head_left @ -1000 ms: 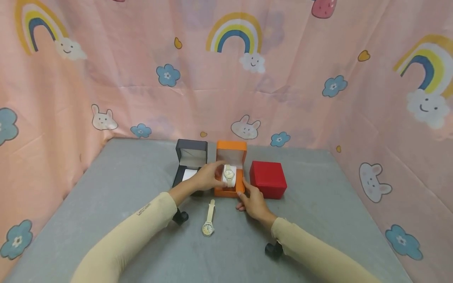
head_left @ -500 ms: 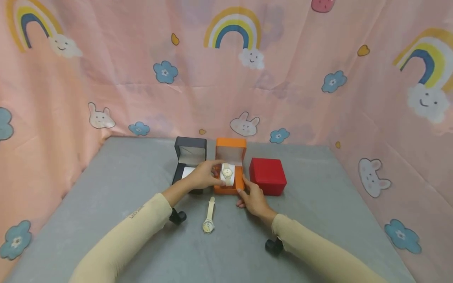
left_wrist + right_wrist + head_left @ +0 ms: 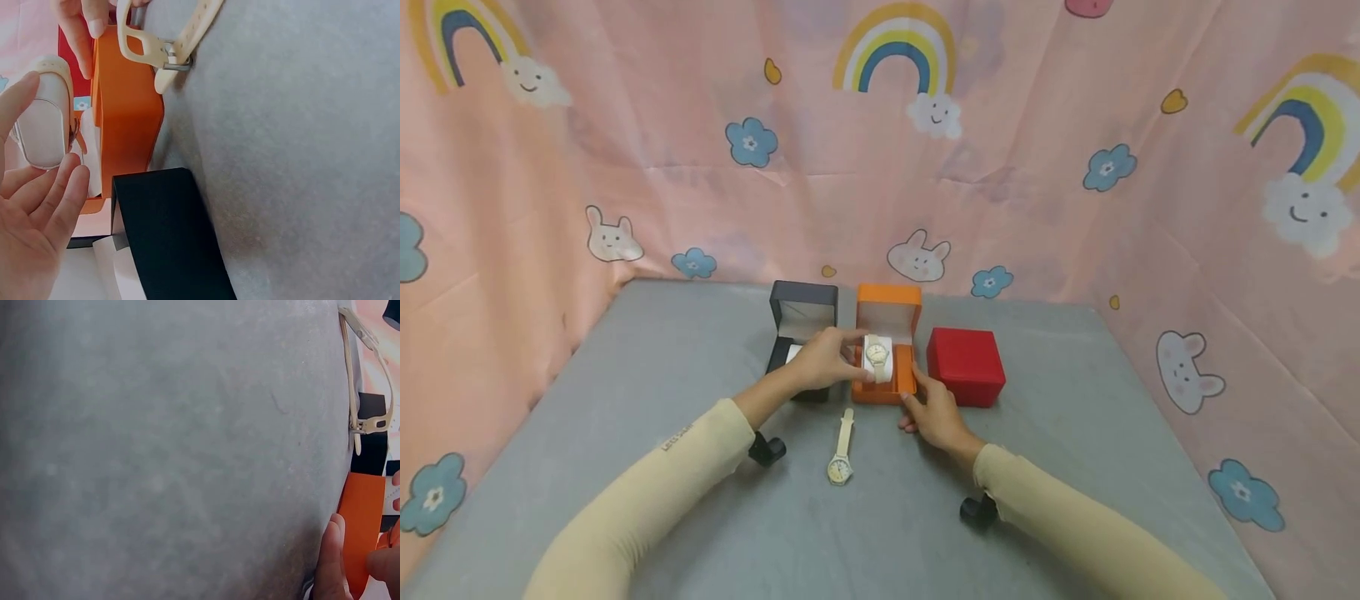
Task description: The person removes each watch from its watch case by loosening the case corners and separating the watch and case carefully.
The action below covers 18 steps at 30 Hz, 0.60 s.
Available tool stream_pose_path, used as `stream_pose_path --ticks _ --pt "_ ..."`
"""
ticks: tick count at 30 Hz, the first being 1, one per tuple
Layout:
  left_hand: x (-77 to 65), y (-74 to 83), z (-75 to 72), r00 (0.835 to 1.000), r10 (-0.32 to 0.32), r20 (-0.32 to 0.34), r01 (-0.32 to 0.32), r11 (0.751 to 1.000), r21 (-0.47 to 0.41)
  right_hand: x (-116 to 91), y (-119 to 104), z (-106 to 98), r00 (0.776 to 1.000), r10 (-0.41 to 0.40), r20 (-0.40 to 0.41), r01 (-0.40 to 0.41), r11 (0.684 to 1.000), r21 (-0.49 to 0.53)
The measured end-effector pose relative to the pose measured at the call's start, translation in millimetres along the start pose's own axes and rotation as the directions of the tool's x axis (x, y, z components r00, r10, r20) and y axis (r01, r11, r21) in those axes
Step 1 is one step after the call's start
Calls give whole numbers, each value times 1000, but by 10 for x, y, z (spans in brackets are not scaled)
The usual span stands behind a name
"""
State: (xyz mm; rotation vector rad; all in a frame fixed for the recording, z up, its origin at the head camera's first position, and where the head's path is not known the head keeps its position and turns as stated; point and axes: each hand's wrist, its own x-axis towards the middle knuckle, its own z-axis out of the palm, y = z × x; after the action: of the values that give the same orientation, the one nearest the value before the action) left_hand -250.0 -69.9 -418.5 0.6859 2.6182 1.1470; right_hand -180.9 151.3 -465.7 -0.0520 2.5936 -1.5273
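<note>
On the worktop (image 3: pixel 685 342), an open orange box (image 3: pixel 906 369) is gripped by fingers of the right hand (image 3: pixel 938 415); above it, the left hand's (image 3: pixel 826 360) fingers pinch a white cushion (image 3: pixel 888 357) bearing a watch (image 3: pixel 876 354), best kept level.

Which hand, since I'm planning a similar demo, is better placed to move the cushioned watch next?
Probably the left hand: it holds the white cushion with the watch strapped round it, over the orange box. The right hand grips that box's near right corner.
</note>
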Motion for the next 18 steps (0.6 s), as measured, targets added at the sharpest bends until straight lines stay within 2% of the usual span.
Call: stream_pose_path --ticks 13,18 --pt "-99 -33 -35 998 50 -33 -51 998 -29 -11 -72 -58 1000 18 23 -17 998 -53" --pt "-134 -36 -47 996 79 -38 -80 996 -30 -40 -79 -92 999 17 36 -15 999 -41"
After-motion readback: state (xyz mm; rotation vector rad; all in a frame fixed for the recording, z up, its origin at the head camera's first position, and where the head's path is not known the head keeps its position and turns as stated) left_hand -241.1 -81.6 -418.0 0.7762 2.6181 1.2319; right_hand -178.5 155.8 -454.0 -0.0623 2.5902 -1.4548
